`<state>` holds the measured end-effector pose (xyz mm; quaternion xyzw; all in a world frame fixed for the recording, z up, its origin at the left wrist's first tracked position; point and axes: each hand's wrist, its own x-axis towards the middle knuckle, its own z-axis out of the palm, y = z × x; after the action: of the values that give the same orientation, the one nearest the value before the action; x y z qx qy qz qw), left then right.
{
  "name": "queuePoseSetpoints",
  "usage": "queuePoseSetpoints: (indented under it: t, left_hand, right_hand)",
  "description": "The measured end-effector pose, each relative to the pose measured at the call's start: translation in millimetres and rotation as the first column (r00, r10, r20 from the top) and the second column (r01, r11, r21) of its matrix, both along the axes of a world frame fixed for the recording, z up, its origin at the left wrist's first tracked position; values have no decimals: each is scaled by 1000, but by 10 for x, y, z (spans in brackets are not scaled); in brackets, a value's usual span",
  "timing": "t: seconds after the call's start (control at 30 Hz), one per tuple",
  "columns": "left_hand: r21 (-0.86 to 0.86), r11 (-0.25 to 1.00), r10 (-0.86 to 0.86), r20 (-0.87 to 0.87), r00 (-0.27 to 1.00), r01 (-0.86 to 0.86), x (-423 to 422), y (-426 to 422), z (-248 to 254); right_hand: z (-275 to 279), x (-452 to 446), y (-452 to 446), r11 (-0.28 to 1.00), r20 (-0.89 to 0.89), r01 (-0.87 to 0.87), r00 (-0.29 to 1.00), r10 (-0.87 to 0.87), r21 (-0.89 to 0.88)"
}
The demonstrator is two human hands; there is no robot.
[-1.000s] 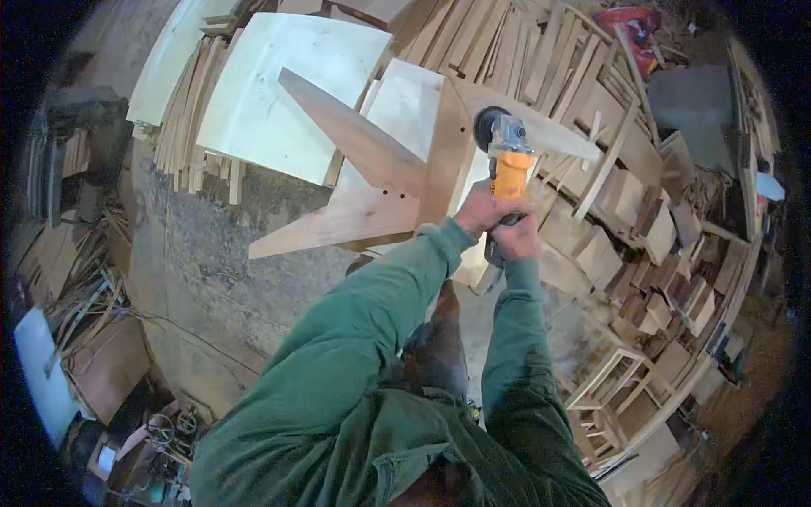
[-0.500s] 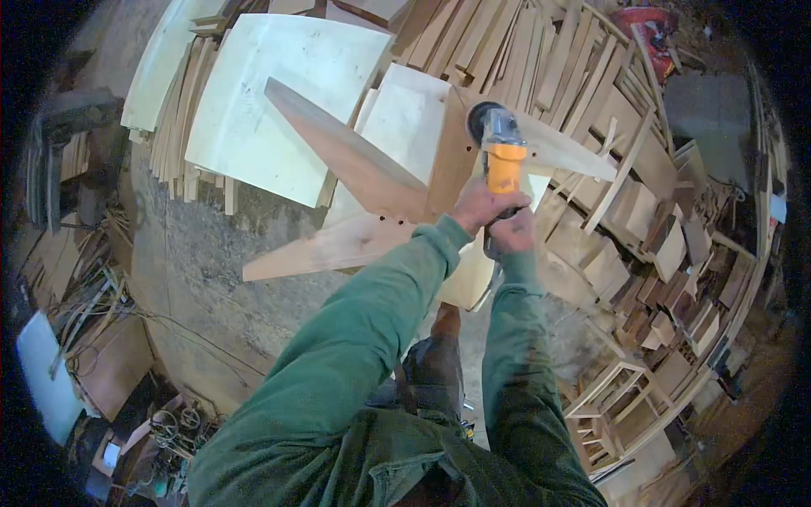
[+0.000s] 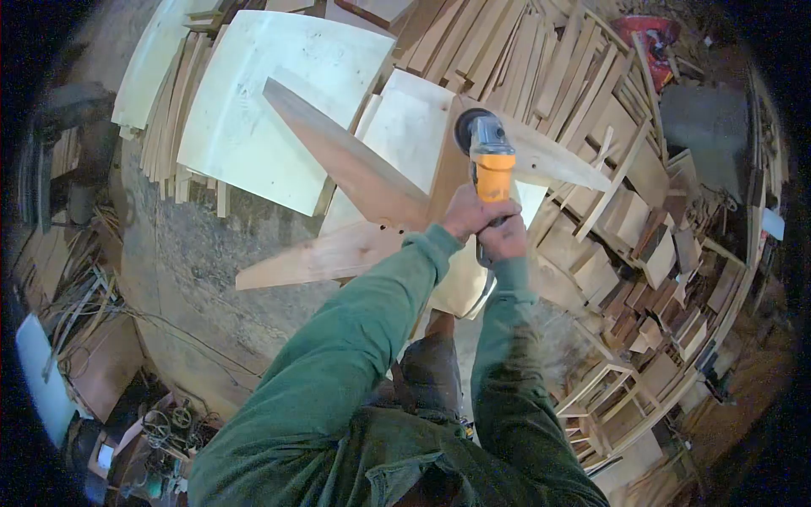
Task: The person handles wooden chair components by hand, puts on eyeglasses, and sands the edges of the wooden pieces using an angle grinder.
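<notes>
An orange and grey angle grinder (image 3: 494, 173) with a dark round disc is gripped by both hands. My left hand (image 3: 473, 211) wraps around the body near its orange part. Just behind it, my right hand (image 3: 504, 238) is closed around the rear of the tool. The disc lies over the wooden frame (image 3: 442, 182), near where a tapered leg (image 3: 557, 156) joins it; I cannot tell whether it touches the wood. Other tapered legs (image 3: 355, 160) spread to the left from the same frame. Under it lies a pale board (image 3: 405, 122).
Large pale panels (image 3: 270, 93) and stacked wood strips (image 3: 481, 42) lie beyond the piece. Offcuts (image 3: 659, 253) fill the right side beside a small wooden frame (image 3: 604, 397). A cord (image 3: 190, 338) crosses the floor on the left.
The grinder and both hands have shifted slightly left and down, the disc moving along the frame. The view has shifted a little too. Both hands keep their grip.
</notes>
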<state>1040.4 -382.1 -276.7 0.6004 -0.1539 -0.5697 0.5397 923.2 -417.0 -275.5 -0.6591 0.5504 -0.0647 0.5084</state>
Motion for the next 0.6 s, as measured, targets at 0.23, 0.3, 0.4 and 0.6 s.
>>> queuePoseSetpoints:
  t: [0.23, 0.3, 0.4, 0.6]
  left_hand:
    - [-66, 998, -7, -155, 988, -4, 115, -316, -188]
    - [-43, 999, 21, -113, 993, -26, 29, -224, -66]
    - [-58, 997, 54, -57, 997, -57, -11, -63, -29]
    - [-60, 998, -24, -97, 995, 18, -59, -274, -308]
  right_hand:
    - [-42, 125, -338, 999, -103, 28, 994, -24, 36]
    - [-289, -47, -259, 1000, -112, -4, 994, 6, 23]
    - [49, 55, -155, 1000, -74, -21, 997, 21, 1]
    - [-436, -119, -257, 956, 391, 125, 892, -226, 266]
